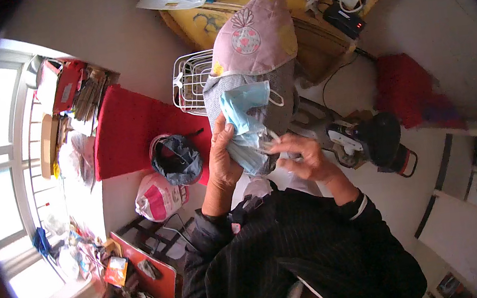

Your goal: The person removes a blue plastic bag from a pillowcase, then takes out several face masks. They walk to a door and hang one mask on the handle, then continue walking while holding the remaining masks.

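Note:
Crumpled light blue face masks [236, 105] with white ear loops lie gathered in front of me. My left hand [224, 157] is closed on them at their left edge, thumb on top. At their right side, my right hand [304, 156] has its fingers bent around the white ear loops, slightly blurred. Beneath the masks is a grey checked cloth [212, 93], topped by a pink quilted cover [261, 33] with a pineapple print. Whether the masks touch the cloth, I cannot tell.
A white wire basket [188, 84] stands beyond the cloth, before a yellow desk [194, 28] with stacked papers. To the left, a red-covered surface [126, 131] bears a dark cap [177, 160]. A black-seated object [374, 137] is at right. Cluttered shelves line the window.

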